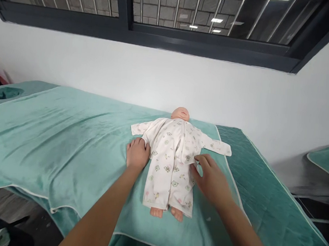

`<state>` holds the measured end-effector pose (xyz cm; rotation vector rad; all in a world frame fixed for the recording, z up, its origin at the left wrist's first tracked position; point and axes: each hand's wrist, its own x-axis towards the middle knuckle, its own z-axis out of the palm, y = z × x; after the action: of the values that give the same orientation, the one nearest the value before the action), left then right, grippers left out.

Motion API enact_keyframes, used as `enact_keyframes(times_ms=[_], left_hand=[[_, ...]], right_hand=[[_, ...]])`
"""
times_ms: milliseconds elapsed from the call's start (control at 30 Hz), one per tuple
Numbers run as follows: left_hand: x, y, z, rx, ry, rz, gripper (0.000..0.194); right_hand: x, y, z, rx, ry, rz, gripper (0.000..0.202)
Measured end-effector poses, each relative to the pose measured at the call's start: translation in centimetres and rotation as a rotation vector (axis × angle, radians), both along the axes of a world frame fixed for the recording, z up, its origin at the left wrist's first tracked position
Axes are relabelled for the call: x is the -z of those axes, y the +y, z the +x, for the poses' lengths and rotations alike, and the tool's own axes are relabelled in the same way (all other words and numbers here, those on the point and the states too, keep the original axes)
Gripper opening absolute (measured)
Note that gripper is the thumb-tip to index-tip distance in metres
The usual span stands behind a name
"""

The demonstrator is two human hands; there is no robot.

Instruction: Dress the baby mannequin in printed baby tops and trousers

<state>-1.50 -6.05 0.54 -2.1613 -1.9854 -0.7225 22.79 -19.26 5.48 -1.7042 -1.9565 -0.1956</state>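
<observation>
Left hand (138, 153), curled, and right hand (212, 179), fingers bent, are about equally near the clothed doll (174, 165), which lies lengthwise between them on the green blanket (71, 140), head (180, 113) away; whether they pinch its shirt (174, 137), I cannot tell.

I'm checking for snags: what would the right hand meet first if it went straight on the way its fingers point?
The right hand would likely meet the patterned shirt on the doll first, near the hem; whether they touch now is unclear.
</observation>
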Motion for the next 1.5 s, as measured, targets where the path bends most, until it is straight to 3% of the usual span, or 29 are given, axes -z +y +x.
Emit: enact_keyframes(times_ms=[100, 200, 400, 500, 600, 667, 733, 867, 933, 1000, 1100, 1233, 1300, 1400, 1500], left_hand=[[0.0, 0.0, 0.0, -0.006, 0.005, -0.005, 0.025], [0.0, 0.1, 0.0, 0.001, -0.01, 0.004, 0.024], [0.3, 0.0, -0.1, 0.017, -0.059, 0.035, 0.021], [0.1, 0.1, -0.6, 0.029, -0.208, 0.017, 0.022], [-1.3, 0.0, -0.9, 0.069, -0.557, -0.003, 0.026], [-2.9, -0.5, -0.5, 0.181, -0.758, 0.023, 0.027], [-4.7, -1.5, 0.4, 0.39, -0.799, 0.081, 0.024], [-7.2, -3.3, 2.6, 0.964, -0.348, -0.011, 0.019], [-7.8, -3.5, 3.3, 1.109, -0.189, -0.095, 0.02], [-8.2, -2.9, 3.6, 1.169, -0.2, -0.157, 0.02], [-8.3, -0.7, 3.5, 1.109, -0.403, -0.14, 0.017], [-7.7, 3.4, 4.1, 0.613, -0.565, -0.04, 0.015], [-7.5, 5.2, 5.2, 0.48, -0.535, -0.077, 0.013], [-8.1, 7.3, 7.1, 0.467, -0.493, -0.161, 0.02], [-9.7, 8.9, 8.9, 0.588, -0.551, -0.274, 0.023]], right_hand=[[0.4, 0.6, -0.6, -0.016, -0.054, 0.075, 0.028], [-0.1, 1.4, -1.4, -0.011, -0.076, 0.077, 0.014], [-1.7, 2.6, -3.2, -0.043, 0.191, 0.124, 0.02], [-1.9, 2.6, -3.2, -0.203, 0.086, -0.031, 0.019], [-2.5, 2.4, -2.2, -0.355, 0.152, -0.211, 0.02], [-3.2, 2.5, -1.2, -0.365, 0.294, -0.258, 0.022], [-3.9, 3.5, -0.2, -0.324, 0.411, -0.252, 0.024], [-4.9, 8.8, 1.2, -0.089, 0.529, -0.137, 0.022], [-5.3, 12.4, 1.2, 0.048, 0.452, -0.15, 0.022], [-5.8, 15.8, 0.9, 0.14, 0.307, -0.254, 0.027], [-6.2, 18.8, 0.1, 0.253, 0.173, -0.383, 0.032], [-5.2, 19.1, -0.2, 0.34, 0.211, -0.339, 0.03], [-4.5, 18.7, 0.1, 0.316, 0.255, -0.312, 0.029], [-4.2, 18.4, 0.9, 0.291, 0.329, -0.32, 0.026], [-4.5, 18.4, 1.5, 0.314, 0.407, -0.367, 0.023]])
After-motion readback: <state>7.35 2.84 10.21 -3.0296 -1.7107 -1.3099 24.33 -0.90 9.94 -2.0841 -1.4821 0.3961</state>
